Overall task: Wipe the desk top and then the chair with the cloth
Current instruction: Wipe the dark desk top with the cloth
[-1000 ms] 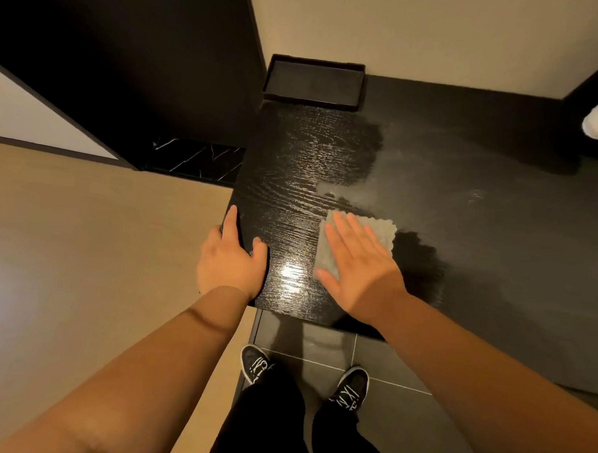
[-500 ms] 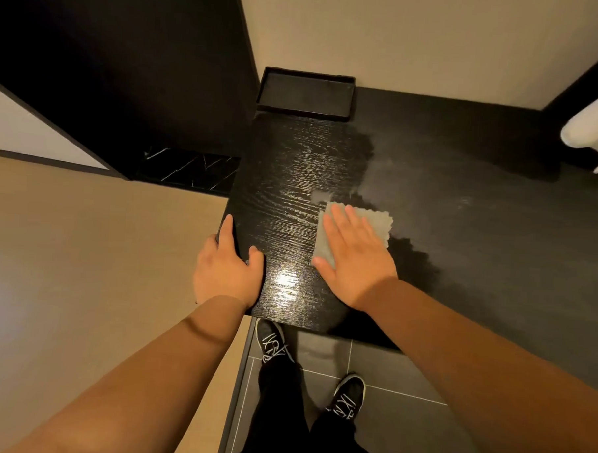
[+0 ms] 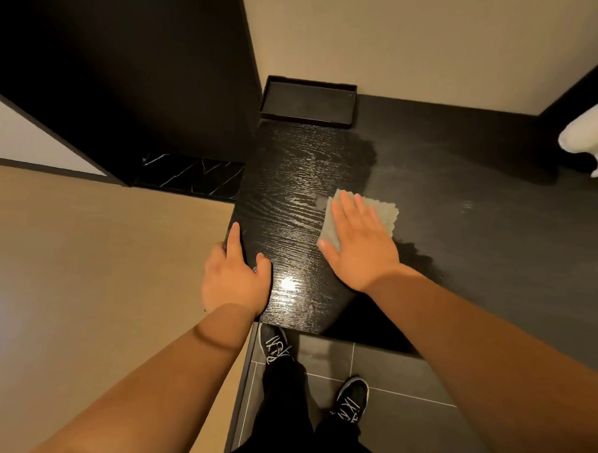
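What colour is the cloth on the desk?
Pale grey cloth, against the black desk; head view shows it best.

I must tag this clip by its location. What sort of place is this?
Probably a hotel room or a similar furnished room. A dark wood-grain desk top stands against a plain wall, an empty black tray sits at its back, and white fabric, perhaps a towel, shows at the right.
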The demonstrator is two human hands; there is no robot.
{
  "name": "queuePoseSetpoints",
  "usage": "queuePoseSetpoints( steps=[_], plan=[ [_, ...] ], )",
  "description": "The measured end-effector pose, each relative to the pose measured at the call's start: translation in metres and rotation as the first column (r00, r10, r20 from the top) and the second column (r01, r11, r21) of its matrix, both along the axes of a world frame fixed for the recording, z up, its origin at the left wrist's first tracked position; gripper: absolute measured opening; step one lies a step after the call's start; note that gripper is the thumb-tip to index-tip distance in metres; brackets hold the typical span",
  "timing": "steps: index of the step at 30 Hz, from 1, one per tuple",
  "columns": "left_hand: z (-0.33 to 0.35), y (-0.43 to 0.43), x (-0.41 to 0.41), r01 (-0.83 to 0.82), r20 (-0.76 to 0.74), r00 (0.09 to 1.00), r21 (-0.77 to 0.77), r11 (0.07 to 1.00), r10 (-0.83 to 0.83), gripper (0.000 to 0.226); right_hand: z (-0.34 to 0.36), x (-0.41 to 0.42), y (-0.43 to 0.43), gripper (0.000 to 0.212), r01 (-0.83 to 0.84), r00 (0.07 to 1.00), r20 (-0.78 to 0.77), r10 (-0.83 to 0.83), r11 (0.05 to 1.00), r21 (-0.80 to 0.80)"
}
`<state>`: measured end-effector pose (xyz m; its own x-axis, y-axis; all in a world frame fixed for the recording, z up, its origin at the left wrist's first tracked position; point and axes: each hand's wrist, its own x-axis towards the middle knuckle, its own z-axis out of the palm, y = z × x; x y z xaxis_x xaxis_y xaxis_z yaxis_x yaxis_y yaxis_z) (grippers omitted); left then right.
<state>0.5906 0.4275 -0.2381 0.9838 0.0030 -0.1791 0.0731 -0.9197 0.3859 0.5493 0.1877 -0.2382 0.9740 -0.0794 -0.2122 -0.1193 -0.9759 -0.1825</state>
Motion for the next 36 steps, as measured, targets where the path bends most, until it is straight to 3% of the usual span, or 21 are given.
queuePoseSetpoints(
  steps=[4,7,12,14,18,21,28,34,36],
  plan=[
    [0.002,-0.002,0.001,0.008,0.003,1.0,-0.004,1.0,-0.008,0.076,-0.006,-0.039,0.01,0.084,-0.173,0.985,0.027,0.173,0.985,-0.008],
    [0.003,-0.001,0.0,0.01,0.008,1.0,-0.015,1.0,-0.01,0.076,-0.004,-0.02,-0.008,0.087,-0.238,0.971,-0.009,0.238,0.971,0.009],
    [0.002,-0.002,-0.001,0.012,0.011,1.0,-0.014,1.0,-0.011,0.076,-0.004,0.032,-0.003,0.085,-0.027,1.0,-0.012,0.026,0.999,-0.04],
    [0.001,-0.002,0.0,0.004,0.017,1.0,-0.019,1.0,-0.003,0.076,-0.003,0.025,0.011,0.082,-0.016,1.0,0.012,0.017,0.999,-0.035],
    [0.002,-0.003,-0.001,-0.005,0.033,0.999,-0.039,0.999,0.007,0.076,-0.002,-0.014,0.025,0.084,-0.248,0.969,0.01,0.248,0.969,-0.01],
    [0.002,-0.005,-0.001,-0.012,0.032,0.999,-0.032,0.999,0.013,0.075,-0.005,-0.002,0.009,0.087,-0.302,0.953,0.0,0.302,0.953,0.021],
    [0.003,-0.005,0.0,-0.003,0.024,1.0,-0.021,1.0,0.004,0.075,-0.005,0.038,0.012,0.085,-0.03,0.999,-0.011,0.03,0.999,0.025],
    [0.004,-0.006,-0.001,-0.009,0.025,1.0,-0.026,1.0,0.01,0.075,-0.012,-0.022,0.012,0.079,-0.265,0.956,0.135,0.26,0.964,0.018],
    [0.004,-0.006,-0.001,-0.016,0.02,1.0,-0.023,1.0,0.016,0.075,-0.013,-0.014,0.004,0.081,-0.292,0.954,0.083,0.288,0.956,0.032]
  ],
)
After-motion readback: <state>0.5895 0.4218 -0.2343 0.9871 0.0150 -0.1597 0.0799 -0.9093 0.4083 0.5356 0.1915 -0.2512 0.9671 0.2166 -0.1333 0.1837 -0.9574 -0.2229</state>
